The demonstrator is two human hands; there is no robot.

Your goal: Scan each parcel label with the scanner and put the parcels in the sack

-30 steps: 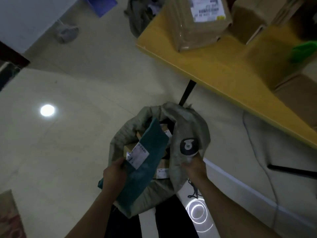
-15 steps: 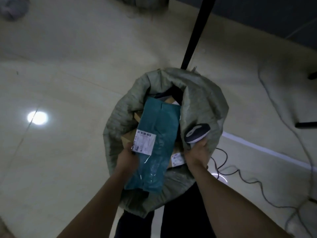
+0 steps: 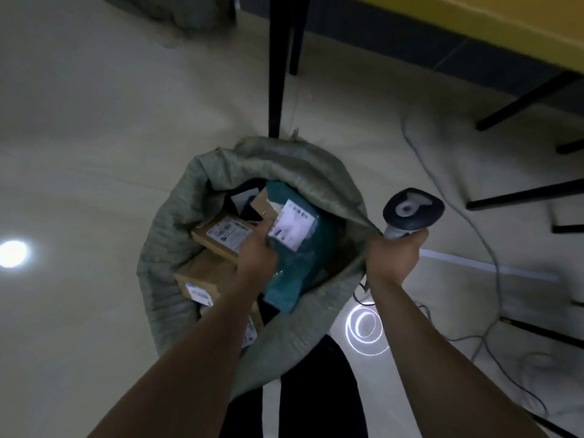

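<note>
- The pale floor (image 3: 94, 153) carries a grey cable (image 3: 474, 222) beside the yellow table (image 3: 505, 30).
- The grey-green sack (image 3: 177, 248) stands open between the person's arms, below the black table leg (image 3: 278, 64).
- The teal parcel (image 3: 294, 279) lies tilted inside the sack's mouth, on top of the cardboard boxes (image 3: 205, 276).
- The left hand (image 3: 257, 251) grasps the teal parcel's left edge.
- The right hand (image 3: 395, 254) is clenched round the scanner (image 3: 412, 210) handle, with the sack's rim caught against it.
- A white label (image 3: 292, 227) faces up on the teal parcel.
</note>
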